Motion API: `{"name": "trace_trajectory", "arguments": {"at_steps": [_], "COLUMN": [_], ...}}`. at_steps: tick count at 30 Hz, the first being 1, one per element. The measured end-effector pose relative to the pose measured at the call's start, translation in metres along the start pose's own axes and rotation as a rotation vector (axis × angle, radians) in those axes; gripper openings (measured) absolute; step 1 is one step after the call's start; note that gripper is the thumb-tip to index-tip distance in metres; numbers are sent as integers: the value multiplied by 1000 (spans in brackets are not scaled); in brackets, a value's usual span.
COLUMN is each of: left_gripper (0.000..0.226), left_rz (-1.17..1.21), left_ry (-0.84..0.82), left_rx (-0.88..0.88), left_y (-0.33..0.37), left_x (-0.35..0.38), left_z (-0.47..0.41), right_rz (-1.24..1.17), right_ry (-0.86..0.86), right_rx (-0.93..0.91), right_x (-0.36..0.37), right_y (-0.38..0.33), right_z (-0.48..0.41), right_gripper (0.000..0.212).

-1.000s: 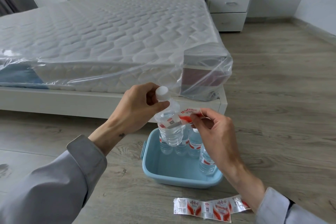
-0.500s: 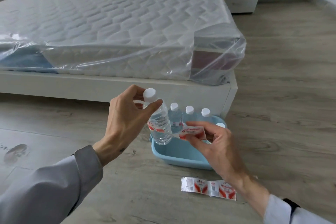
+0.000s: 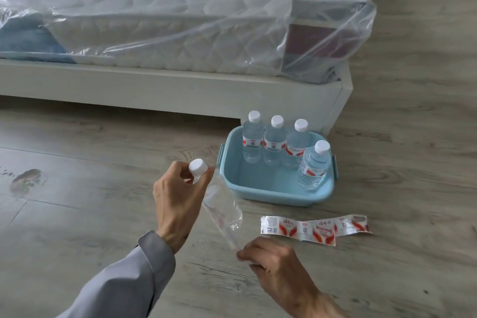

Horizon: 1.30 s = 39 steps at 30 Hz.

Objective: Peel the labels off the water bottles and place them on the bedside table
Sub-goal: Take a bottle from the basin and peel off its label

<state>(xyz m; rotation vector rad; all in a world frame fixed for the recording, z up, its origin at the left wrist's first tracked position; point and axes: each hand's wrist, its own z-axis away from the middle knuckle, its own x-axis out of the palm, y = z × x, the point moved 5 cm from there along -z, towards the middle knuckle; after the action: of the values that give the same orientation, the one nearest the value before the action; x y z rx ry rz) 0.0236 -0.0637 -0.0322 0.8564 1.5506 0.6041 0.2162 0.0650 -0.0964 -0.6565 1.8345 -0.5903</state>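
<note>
Bottle in hand hung tilted above the floor, the left hand closed around its neck under the white cap. The right hand pinched the freed end of its label, a thin, limp film likely to tear if jerked. Full and smooth, the bottle probably felt heavy and slippery; the ribbed neck looked the surest hold. Four labelled bottles stood in the blue tub; one peeled strip lay beside it.
</note>
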Motion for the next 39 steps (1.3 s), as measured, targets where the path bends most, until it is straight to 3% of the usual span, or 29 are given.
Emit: {"name": "trace_trajectory", "arguments": {"at_steps": [8, 12, 15, 18, 20, 23, 24, 26, 28, 34, 39], "left_gripper": [36, 39, 40, 45, 47, 42, 42, 41, 37, 34, 37], "left_rz": [-7, 65, 66, 75, 111, 82, 41, -25, -52, -17, 8], "left_ry": [5, 52, 56, 48, 65, 135, 157, 192, 184, 3, -124], "left_rx": [-113, -252, -261, -308, -345, -288, -244, -165, -93, 4, 89], "left_y": [-21, -35, -43, -52, -59, -55, -52, -51, -44, -54, -65], "left_x": [13, 10, 8, 11, 10, -8, -16, -29, -26, 9, 34], "left_z": [5, 1, -3, 6, 1, -32, -42, -54, -44, 3, 33], "right_rz": [2, 22, 18, 56, 110, 96, 107, 128, 102, -158, -131], "right_ry": [-50, -52, -30, 16, -30, -53, -54, -92, -55, -27, -43], "right_rx": [9, -59, -35, -57, -124, 90, 115, 160, 322, 756, 1028], "right_x": [4, 7, 4, -1, 7, -2, -10, -19, -32, -54, -69], "right_y": [8, 2, 7, 12, 9, 33, 44, 63, 76, 114, 159], "right_z": [25, 37, 42, 45, 54, 97, 109, 110, 100, 66, 87], "right_gripper": [42, 28, 30, 19, 29, 60, 47, 44, 36, 26, 20]}}
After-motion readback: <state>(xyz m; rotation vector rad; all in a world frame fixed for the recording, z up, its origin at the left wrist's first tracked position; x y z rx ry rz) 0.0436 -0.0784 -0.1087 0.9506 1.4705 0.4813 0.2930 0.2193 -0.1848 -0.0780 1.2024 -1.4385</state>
